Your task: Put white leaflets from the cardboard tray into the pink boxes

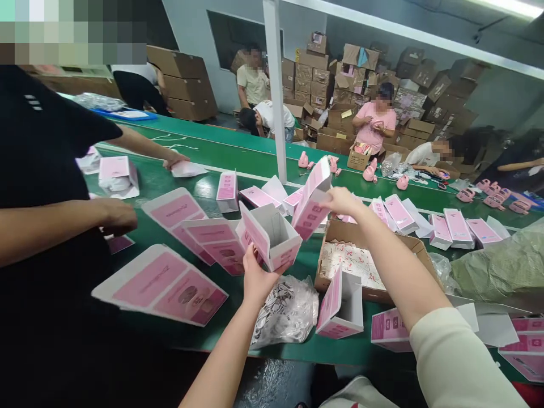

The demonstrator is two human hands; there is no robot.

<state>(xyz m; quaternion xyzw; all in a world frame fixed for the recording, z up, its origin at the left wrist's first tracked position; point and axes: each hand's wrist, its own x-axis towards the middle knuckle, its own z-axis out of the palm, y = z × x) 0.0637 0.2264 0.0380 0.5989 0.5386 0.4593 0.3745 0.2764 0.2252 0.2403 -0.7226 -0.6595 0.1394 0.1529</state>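
Observation:
My left hand (255, 277) grips the underside of an open pink-and-white carton (272, 235), held above the green table (170, 187). My right hand (342, 201) holds a second pink carton (312, 198), tilted and raised just right of the first. Flat pink cartons (164, 283) lie fanned out to the left. Below my arms sit an open carton (340, 306) and a clear bag of small parts (284, 311).
A brown cardboard tray of packets (361, 263) lies under my right arm. A co-worker in black stands close on the left, hand (114, 216) on the table. More pink cartons, pink devices (369, 170) and seated people line the far side. A white post (276, 90) rises mid-table.

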